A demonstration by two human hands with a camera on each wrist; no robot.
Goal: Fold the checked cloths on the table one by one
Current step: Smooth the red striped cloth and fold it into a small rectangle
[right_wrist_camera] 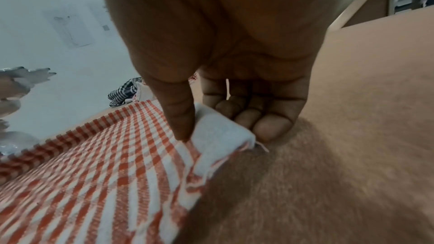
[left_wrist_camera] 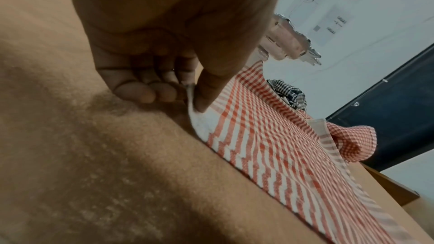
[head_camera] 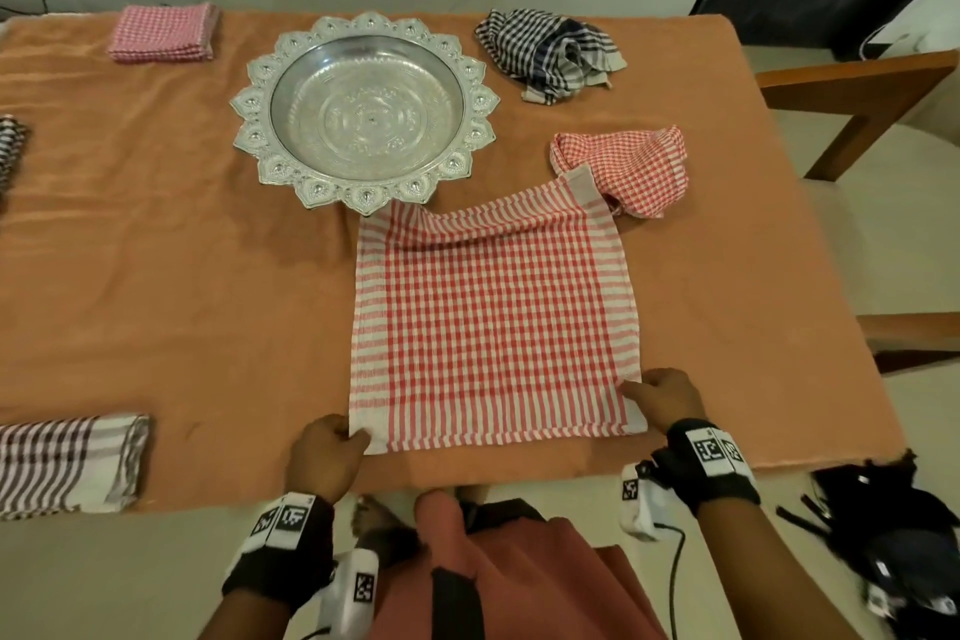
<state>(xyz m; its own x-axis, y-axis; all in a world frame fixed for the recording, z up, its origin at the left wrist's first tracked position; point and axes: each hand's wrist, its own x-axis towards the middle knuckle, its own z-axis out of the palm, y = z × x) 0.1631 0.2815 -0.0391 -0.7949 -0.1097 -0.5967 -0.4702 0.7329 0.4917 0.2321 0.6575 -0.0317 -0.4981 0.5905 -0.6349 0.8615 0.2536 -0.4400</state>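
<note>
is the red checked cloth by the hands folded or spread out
Spread: the red checked cloth lies flat in one layer, left hand and right hand pinching its near corners.

A domestic dining room is showing here. A wooden table (head_camera: pixel 156 234) under an orange cover is filling the frame, an ornate silver tray (head_camera: pixel 363 112) is sitting at upper centre, checked cloths (head_camera: pixel 550 49) are lying around it, a wooden chair (head_camera: pixel 852 104) is standing at right, and a plain wall is running along the top.
</note>
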